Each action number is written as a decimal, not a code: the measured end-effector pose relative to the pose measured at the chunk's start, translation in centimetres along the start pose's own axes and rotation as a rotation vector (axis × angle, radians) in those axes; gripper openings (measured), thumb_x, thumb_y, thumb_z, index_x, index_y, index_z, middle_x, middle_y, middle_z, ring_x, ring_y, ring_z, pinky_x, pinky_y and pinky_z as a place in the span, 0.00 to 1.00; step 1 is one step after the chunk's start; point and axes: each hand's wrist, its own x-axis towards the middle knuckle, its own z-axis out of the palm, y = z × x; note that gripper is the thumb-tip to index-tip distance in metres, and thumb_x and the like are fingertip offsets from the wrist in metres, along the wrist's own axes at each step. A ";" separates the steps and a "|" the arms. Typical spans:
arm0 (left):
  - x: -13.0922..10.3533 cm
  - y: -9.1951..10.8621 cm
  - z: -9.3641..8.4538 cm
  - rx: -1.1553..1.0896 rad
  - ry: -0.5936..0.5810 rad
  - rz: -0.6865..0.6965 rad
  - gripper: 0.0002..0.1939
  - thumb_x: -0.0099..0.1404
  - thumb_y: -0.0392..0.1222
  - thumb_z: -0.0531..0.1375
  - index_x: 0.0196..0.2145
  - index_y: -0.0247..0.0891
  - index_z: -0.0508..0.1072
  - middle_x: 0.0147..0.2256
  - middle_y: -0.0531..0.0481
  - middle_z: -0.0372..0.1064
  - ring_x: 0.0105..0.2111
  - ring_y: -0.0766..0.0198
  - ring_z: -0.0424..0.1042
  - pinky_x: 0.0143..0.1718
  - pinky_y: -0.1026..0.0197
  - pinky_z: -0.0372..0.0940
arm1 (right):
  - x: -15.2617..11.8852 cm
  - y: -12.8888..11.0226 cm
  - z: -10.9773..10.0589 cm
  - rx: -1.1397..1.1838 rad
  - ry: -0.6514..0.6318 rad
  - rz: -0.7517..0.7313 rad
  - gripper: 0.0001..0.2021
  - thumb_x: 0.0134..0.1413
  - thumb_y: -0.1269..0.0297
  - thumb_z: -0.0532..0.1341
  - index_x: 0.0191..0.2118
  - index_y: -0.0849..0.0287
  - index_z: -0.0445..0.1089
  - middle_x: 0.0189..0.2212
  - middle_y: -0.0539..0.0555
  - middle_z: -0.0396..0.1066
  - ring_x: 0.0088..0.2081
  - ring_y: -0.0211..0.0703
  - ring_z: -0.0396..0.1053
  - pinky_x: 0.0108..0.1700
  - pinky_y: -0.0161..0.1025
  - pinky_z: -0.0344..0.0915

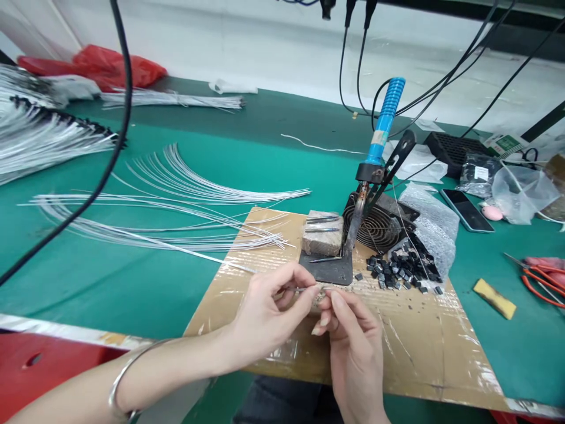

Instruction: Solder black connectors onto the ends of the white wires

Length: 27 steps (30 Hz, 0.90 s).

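Note:
My left hand (273,309), with a silver bangle on its wrist, pinches the end of a thin white wire (212,257) that trails off to the left. Close beside it, my right hand (353,335) is closed with thumb and forefinger together at the wire's tip; what they grip is too small to make out. Both hands are over the brown cardboard (424,341). Just beyond them stands a blue-handled soldering iron (384,123), clamped tip down above a dark metal plate (329,271). Small black pieces (399,271) lie heaped to the right.
Loose white wires (176,238) fan out at the left. A block (323,232) with metal pins and a round fan grille (377,224) stand behind the hands. At the right are a phone (467,210), a yellow sponge (494,298) and orange-handled scissors (542,282). A black cable hangs at left.

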 end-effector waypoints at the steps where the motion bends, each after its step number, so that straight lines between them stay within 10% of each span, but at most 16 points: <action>1: 0.1 0.0 0.0 0.002 0.007 0.001 0.11 0.68 0.47 0.61 0.30 0.39 0.73 0.23 0.52 0.66 0.21 0.67 0.61 0.20 0.64 0.52 | 0.1 -0.1 -0.1 -0.015 0.000 -0.002 0.09 0.46 0.57 0.78 0.31 0.56 0.85 0.25 0.50 0.80 0.21 0.31 0.72 0.25 0.26 0.76; 7: 1.0 0.8 -1.2 0.151 0.017 0.109 0.11 0.69 0.44 0.59 0.30 0.39 0.74 0.23 0.55 0.65 0.20 0.69 0.57 0.20 0.64 0.52 | 0.8 -2.9 -3.6 -0.181 0.047 -0.230 0.13 0.52 0.54 0.74 0.37 0.59 0.86 0.30 0.58 0.83 0.26 0.39 0.79 0.28 0.30 0.79; 14: 5.3 -1.0 -6.3 0.568 0.227 0.291 0.09 0.69 0.42 0.61 0.31 0.38 0.77 0.29 0.52 0.77 0.28 0.64 0.72 0.32 0.62 0.64 | 1.7 -5.2 -9.2 -0.281 0.326 -0.418 0.19 0.38 0.51 0.80 0.29 0.62 0.84 0.31 0.59 0.84 0.24 0.42 0.79 0.25 0.33 0.80; 27: 12.6 -5.3 -10.9 0.864 0.262 0.228 0.10 0.70 0.44 0.61 0.36 0.39 0.81 0.33 0.46 0.76 0.37 0.53 0.72 0.45 0.51 0.67 | 1.9 -4.2 -9.4 -0.341 0.268 -0.456 0.17 0.38 0.50 0.80 0.28 0.60 0.84 0.27 0.59 0.83 0.19 0.41 0.76 0.21 0.33 0.77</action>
